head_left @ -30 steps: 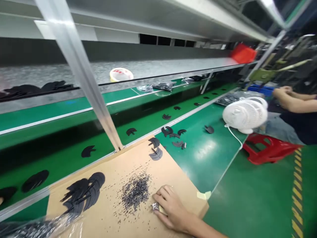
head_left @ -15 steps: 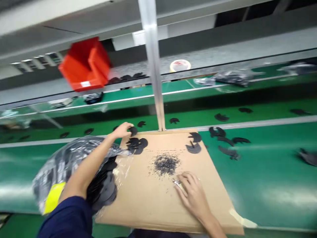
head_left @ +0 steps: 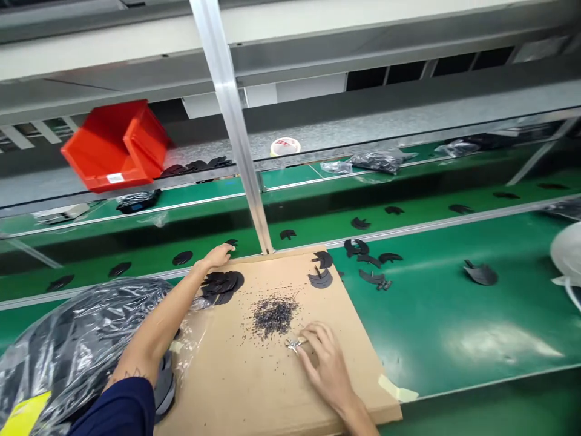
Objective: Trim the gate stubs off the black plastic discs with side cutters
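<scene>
11 o'clock: your left hand (head_left: 218, 257) was by black piece (head_left: 232, 242), grip unclear | 1 o'clock: right hand (head_left: 325, 361) held tool (head_left: 293, 344)

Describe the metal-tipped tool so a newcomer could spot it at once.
On the brown cardboard, find the pile of tiny black bits. At its lower right, the right hand holds the tool, set apart from those bits by its shiny silver tip.
</scene>
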